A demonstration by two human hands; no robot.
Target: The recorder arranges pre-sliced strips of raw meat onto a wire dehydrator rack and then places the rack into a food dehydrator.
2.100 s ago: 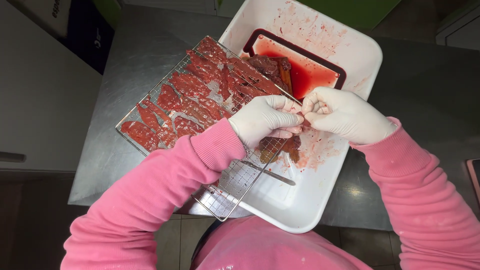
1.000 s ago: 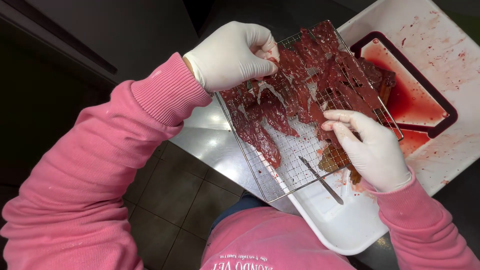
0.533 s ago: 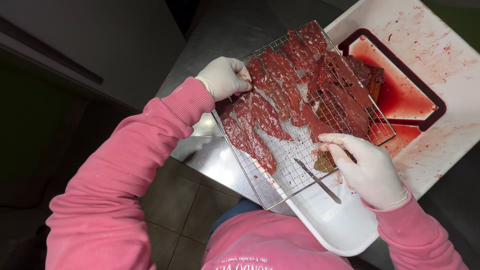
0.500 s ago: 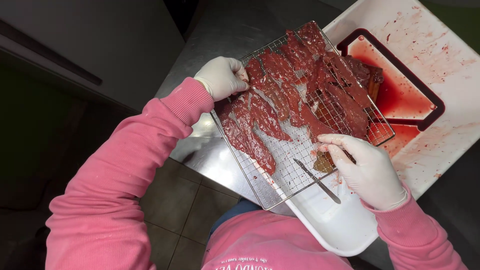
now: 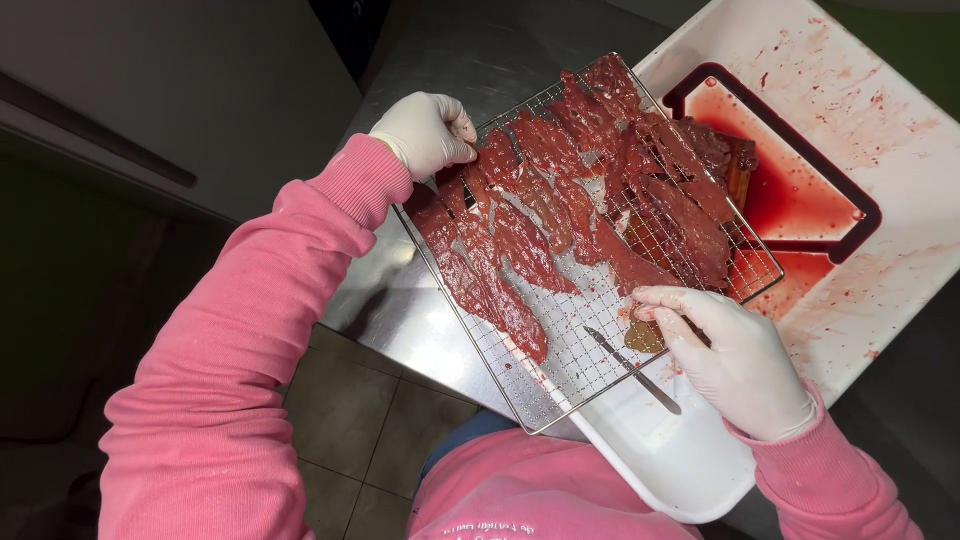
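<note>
Left hand (image 5: 428,132): gripping the far-left edge of the wire rack (image 5: 560,350).
Right hand (image 5: 735,355): pinching a small meat piece (image 5: 643,336) at the rack's near-right edge.
Rack: carrying raw red meat strips (image 5: 590,200), lying partly over the white tray (image 5: 880,160).
Tray: holding a dark inner dish (image 5: 800,190) of red liquid, beyond the rack.

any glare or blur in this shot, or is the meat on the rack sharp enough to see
Head view: meat strips and wire rack are sharp; bright glare on the steel counter beside the left hand; the left edge of the frame falls into dark shadow.
</note>
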